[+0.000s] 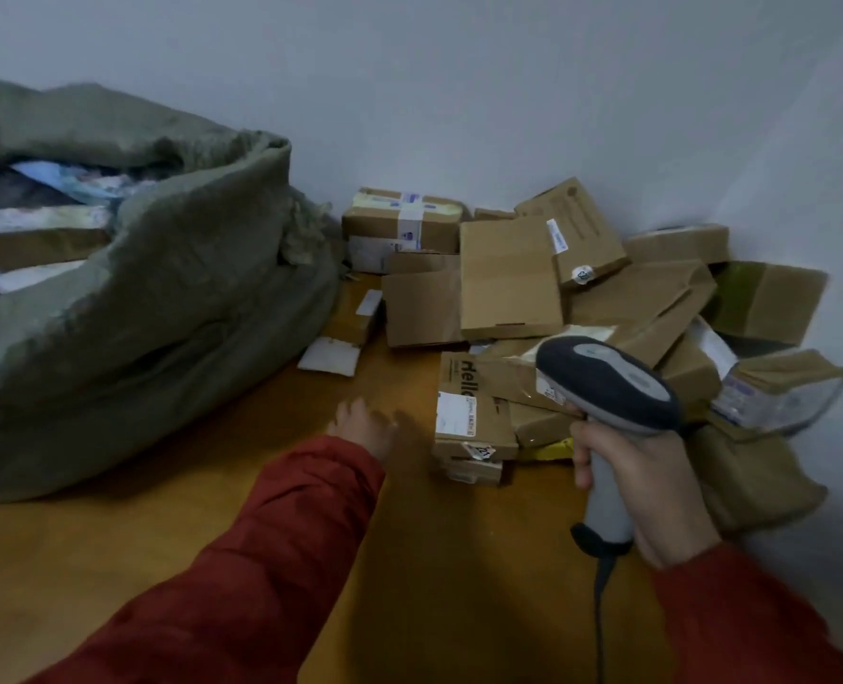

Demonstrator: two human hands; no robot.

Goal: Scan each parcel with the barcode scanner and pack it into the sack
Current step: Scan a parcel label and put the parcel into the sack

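A large grey-green sack (172, 308) slumps at the left, its mouth open and several parcels lying inside. Brown cardboard parcels (508, 278) are heaped against the wall at the right. My right hand (641, 486) grips the grey handle of a barcode scanner (607, 382), whose dark head hangs above the front of the heap. My left hand (365, 427), in a red sleeve, is stretched out over the wooden surface with relaxed fingers and holds nothing. It hovers just left of a small box printed "Hello" (469, 417).
A small white packet (330, 355) and a thin box (367, 313) lie on the orange wooden surface (261, 486) between sack and heap. A padded brown mailer (755, 481) lies at the right edge. The scanner's cable (599, 609) hangs down. A pale wall stands behind everything.
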